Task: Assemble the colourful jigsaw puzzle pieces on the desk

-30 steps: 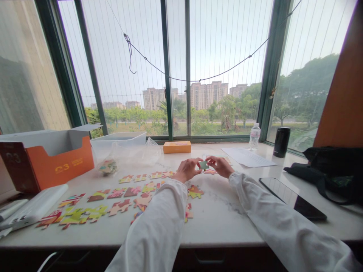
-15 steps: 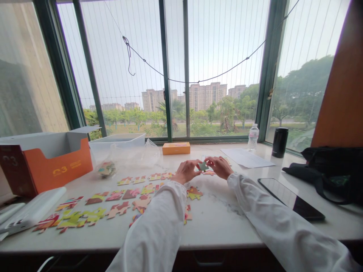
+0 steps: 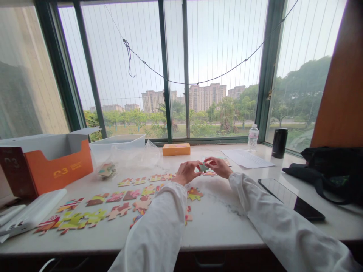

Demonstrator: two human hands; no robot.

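both hands, left hand and right hand, pinch one small green puzzle piece between their fingertips, just above the tabletop, in front of the orange box; loose puzzle pieces lie nearer, leftward

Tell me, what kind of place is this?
Probably a room in a flat, high up: a stone window ledge under big windows facing apartment towers, with puzzle pieces spread out.

On the front wall of the orange box, at the left edge of the table, "C3" is printed in yellow. The smaller line beside it cannot be read.
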